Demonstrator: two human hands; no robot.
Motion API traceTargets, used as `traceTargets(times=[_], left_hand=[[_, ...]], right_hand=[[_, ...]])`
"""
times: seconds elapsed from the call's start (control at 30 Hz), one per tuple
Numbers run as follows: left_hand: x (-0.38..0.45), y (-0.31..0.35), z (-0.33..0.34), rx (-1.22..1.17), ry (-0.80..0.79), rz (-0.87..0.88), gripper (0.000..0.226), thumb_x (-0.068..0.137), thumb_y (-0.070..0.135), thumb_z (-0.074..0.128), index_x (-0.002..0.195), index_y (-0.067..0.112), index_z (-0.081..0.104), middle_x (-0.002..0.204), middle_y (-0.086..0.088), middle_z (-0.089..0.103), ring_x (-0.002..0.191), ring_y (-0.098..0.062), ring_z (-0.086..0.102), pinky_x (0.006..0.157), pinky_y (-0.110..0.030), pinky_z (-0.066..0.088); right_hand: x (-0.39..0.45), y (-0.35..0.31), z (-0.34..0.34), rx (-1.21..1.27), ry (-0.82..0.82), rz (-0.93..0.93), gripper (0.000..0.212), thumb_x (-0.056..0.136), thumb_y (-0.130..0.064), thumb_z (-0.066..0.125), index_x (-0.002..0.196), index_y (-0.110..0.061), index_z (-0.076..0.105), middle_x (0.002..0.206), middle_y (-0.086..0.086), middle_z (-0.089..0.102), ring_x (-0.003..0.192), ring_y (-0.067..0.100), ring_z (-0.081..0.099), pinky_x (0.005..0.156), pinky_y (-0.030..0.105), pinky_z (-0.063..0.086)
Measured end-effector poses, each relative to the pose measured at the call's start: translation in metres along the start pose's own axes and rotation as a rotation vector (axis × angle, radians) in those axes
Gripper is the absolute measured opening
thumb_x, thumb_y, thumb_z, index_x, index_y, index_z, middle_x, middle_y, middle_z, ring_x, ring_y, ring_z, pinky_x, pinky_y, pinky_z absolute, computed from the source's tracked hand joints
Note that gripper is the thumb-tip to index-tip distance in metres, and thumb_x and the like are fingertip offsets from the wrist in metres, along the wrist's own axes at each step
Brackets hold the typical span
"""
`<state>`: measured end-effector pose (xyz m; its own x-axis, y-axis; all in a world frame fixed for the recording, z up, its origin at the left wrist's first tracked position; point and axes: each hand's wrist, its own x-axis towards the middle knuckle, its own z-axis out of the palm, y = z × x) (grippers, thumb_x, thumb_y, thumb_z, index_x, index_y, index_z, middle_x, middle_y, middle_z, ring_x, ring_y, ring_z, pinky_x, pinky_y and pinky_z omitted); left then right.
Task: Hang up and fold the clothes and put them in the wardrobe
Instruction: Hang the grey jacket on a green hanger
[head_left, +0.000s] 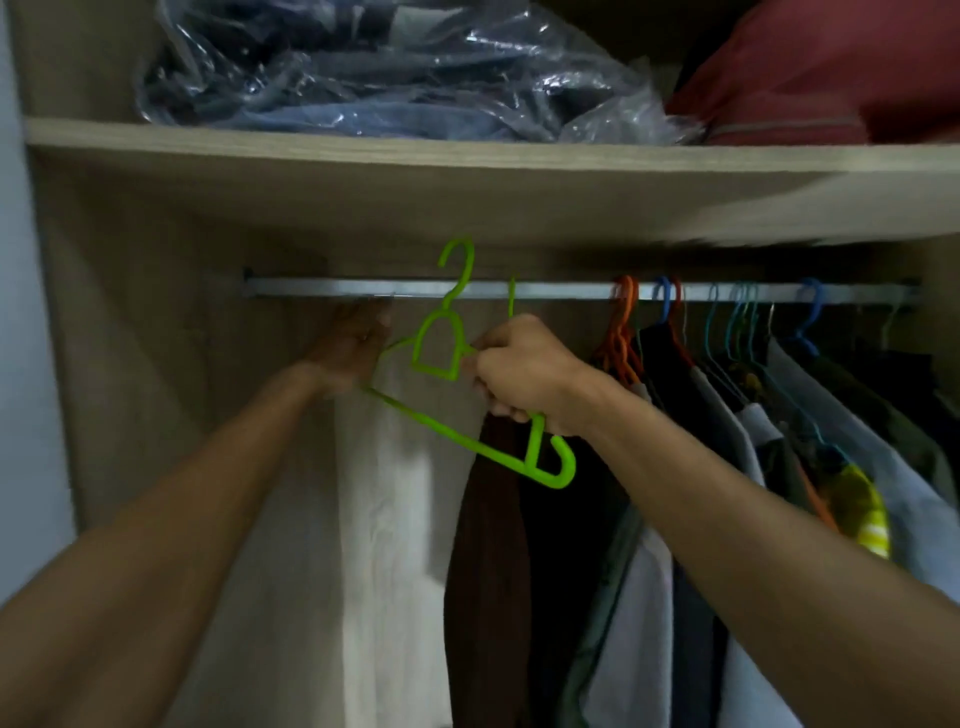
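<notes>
Green plastic marks the task's thing: one bright green hanger (457, 441), bare, tilted steeply, its hook raised in front of the rail (363, 287) but not over it. Two bare forearms reach in from the bottom corners. Right hand (519, 374) grips the hanger, fingers curled round its right arm; the lower end loop sticks out below the fist. Left hand (353, 348) is blurred, up near the hanger's left end and just under the rail; cannot tell whether it grips anything. A second green hook (511, 296) shows just above the right hand, over the rail.

Below the hands: one white garment (395, 545), one brown garment (488, 571) beside it. To the right, a packed row of hanging clothes (727, 467), grey, dark and white, on orange hangers (623, 332) and blue hangers (808, 317); exact count not readable.

Farther up, one wooden shelf (415, 150). On it, one clear plastic bag (389, 67) of dark blue clothing, and one red cushion (831, 78) at right.
</notes>
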<state>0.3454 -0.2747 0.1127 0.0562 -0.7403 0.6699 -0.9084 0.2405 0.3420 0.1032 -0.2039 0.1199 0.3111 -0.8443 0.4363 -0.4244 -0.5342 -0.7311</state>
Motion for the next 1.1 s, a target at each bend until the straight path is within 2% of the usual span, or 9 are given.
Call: traceTargets(times=[0.1,0.17,0.23,0.3,0.5,0.7,0.8,0.97,1.1], left_hand=[[-0.049,0.031,-0.005,-0.06,-0.042,-0.028,0.047,0.108,0.038,0.032,0.139,0.01,0.052,0.144,-0.015,0.052,0.136,-0.026,0.045,0.103,-0.02,0.03],[-0.083,0.049,-0.007,0.037,0.025,-0.021,0.043,0.106,0.042,0.035,0.11,0.007,0.06,0.11,-0.019,0.065,0.11,-0.032,0.061,0.087,-0.03,0.042],[-0.113,0.064,-0.011,0.069,0.112,-0.027,0.033,0.105,0.035,0.041,0.086,0.01,0.052,0.076,-0.009,0.056,0.081,-0.033,0.058,0.072,-0.036,0.041],[-0.15,0.081,-0.016,0.079,0.176,-0.054,0.036,0.101,0.041,0.042,0.078,0.014,0.047,0.066,-0.001,0.045,0.067,-0.026,0.048,0.066,-0.039,0.04],[-0.279,0.146,-0.043,0.278,0.194,-0.327,0.037,0.097,0.055,0.049,0.081,0.022,0.051,0.067,0.0,0.052,0.073,-0.029,0.052,0.067,-0.039,0.045],[-0.402,0.212,-0.091,0.538,0.172,-0.555,0.047,0.092,0.071,0.04,0.081,0.027,0.054,0.078,0.006,0.063,0.085,-0.025,0.059,0.067,-0.034,0.041],[-0.469,0.254,-0.124,0.552,0.199,-0.65,0.046,0.091,0.07,0.045,0.075,0.028,0.055,0.072,0.008,0.059,0.081,-0.023,0.059,0.064,-0.033,0.041],[-0.596,0.339,-0.167,0.612,0.247,-0.818,0.047,0.089,0.07,0.05,0.067,0.029,0.053,0.066,0.009,0.056,0.075,-0.023,0.057,0.06,-0.031,0.038],[-0.686,0.43,-0.199,0.666,0.27,-0.919,0.046,0.088,0.068,0.053,0.07,0.027,0.058,0.067,0.009,0.055,0.073,-0.019,0.055,0.059,-0.03,0.036]], right_hand=[[-0.021,0.003,-0.029,0.079,-0.122,-0.068,0.015,0.097,-0.008,0.055,0.082,-0.007,0.059,0.06,0.006,0.05,0.034,0.01,0.039,0.033,0.017,0.025],[-0.037,0.01,-0.052,0.07,-0.237,-0.136,0.019,0.098,-0.011,0.056,0.079,-0.01,0.057,0.056,0.001,0.047,0.034,0.009,0.038,0.033,0.017,0.026],[-0.049,0.022,-0.068,0.048,-0.349,-0.187,0.026,0.1,-0.015,0.056,0.074,-0.013,0.055,0.054,-0.001,0.046,0.036,0.009,0.038,0.034,0.017,0.029],[-0.061,0.038,-0.08,0.028,-0.433,-0.21,0.027,0.102,-0.019,0.055,0.075,-0.017,0.058,0.055,-0.002,0.047,0.037,0.009,0.04,0.036,0.019,0.033],[-0.107,0.067,-0.081,-0.205,-0.527,-0.316,0.025,0.1,-0.026,0.057,0.09,-0.005,0.065,0.073,0.003,0.061,0.056,0.013,0.058,0.05,0.027,0.052],[-0.176,0.055,-0.046,-0.064,-0.604,-0.401,0.035,0.093,-0.034,0.068,0.087,0.001,0.069,0.072,0.016,0.067,0.05,0.012,0.05,0.051,0.024,0.041],[-0.229,0.036,-0.026,-0.015,-0.676,-0.46,0.034,0.093,-0.037,0.067,0.085,-0.004,0.07,0.068,0.004,0.066,0.047,0.002,0.052,0.051,0.021,0.039],[-0.35,-0.004,-0.017,-0.035,-0.799,-0.597,0.049,0.085,-0.06,0.067,0.069,-0.014,0.067,0.062,-0.002,0.065,0.058,0.014,0.058,0.057,0.028,0.041],[-0.461,-0.028,-0.036,0.044,-0.886,-0.651,0.04,0.086,-0.047,0.069,0.073,-0.01,0.067,0.076,0.008,0.07,0.066,0.019,0.06,0.057,0.03,0.041]])
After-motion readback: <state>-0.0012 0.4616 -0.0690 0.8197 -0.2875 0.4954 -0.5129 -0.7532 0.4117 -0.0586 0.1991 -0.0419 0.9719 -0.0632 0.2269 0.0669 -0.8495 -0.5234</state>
